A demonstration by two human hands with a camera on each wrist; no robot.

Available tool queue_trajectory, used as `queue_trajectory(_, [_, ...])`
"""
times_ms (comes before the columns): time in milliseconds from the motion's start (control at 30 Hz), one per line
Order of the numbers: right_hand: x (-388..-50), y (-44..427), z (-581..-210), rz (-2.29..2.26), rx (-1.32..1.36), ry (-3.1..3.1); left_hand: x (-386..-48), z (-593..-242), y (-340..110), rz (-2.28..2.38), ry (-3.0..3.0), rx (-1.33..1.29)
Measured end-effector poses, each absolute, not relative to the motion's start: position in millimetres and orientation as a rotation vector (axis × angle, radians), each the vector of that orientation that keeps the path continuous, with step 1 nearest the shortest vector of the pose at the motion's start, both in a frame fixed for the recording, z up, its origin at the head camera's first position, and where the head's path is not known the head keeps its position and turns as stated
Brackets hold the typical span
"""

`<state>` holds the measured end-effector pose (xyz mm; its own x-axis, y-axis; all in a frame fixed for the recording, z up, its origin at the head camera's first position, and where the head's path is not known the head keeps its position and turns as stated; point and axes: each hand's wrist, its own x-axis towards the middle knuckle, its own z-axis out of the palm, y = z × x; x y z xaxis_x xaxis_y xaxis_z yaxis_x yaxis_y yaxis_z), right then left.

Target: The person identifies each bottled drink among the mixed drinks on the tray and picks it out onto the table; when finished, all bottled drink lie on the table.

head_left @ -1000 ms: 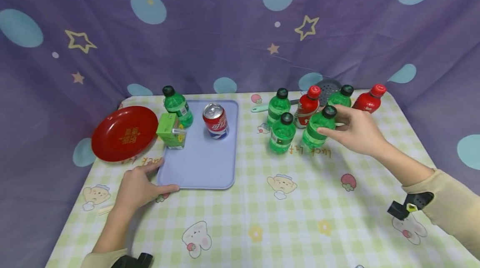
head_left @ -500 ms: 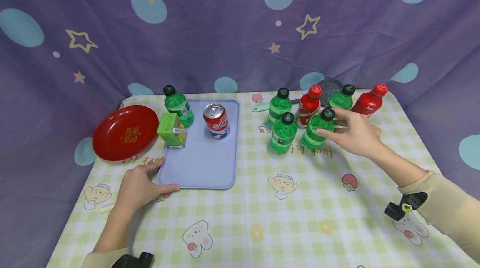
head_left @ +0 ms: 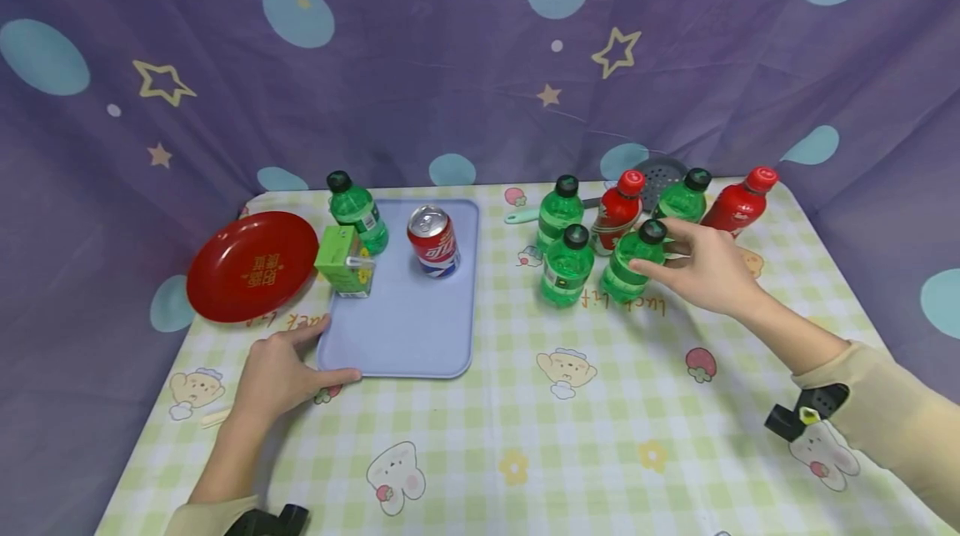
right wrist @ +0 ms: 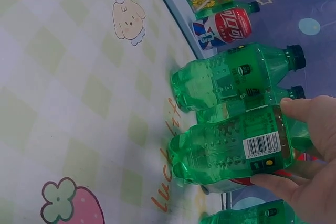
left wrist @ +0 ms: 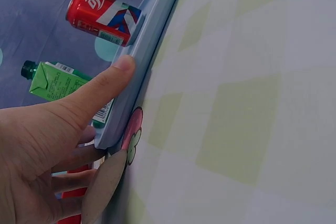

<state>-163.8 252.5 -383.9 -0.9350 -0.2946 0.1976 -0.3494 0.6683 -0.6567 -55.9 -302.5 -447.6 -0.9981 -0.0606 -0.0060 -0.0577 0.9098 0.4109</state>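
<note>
My right hand (head_left: 708,265) holds a green plastic soda bottle (head_left: 630,269) round its upper part, thumb on the near side and fingers behind. In the right wrist view its barcode label (right wrist: 262,145) faces the camera. My left hand (head_left: 277,373) touches the near left corner of a light blue tray (head_left: 397,336). Its thumb (left wrist: 107,85) lies straight along the front rim, and the other fingers reach along the left side. On the tray stand a red and blue soda can (head_left: 433,244), a green drink carton (head_left: 345,262) with a straw, and another green bottle (head_left: 358,215).
A front green bottle (head_left: 567,268) and a back green bottle (head_left: 559,211) stand left of the held one. Close behind are a red bottle (head_left: 618,211), another green bottle (head_left: 682,198) and a second red bottle (head_left: 738,202). A slotted spatula (head_left: 660,177) lies behind them. A red plate (head_left: 251,269) sits left of the tray.
My right hand and the green bottle it holds have shifted slightly left and toward me. My left hand stays at the tray corner.
</note>
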Motion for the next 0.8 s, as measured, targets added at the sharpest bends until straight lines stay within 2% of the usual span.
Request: queue_trajectory(800, [-166.2, 255.2, -381.2, 0.873, 0.579, -2.794, -54.9, -447.2, -302.6, -0.661, -3.058, 0.087])
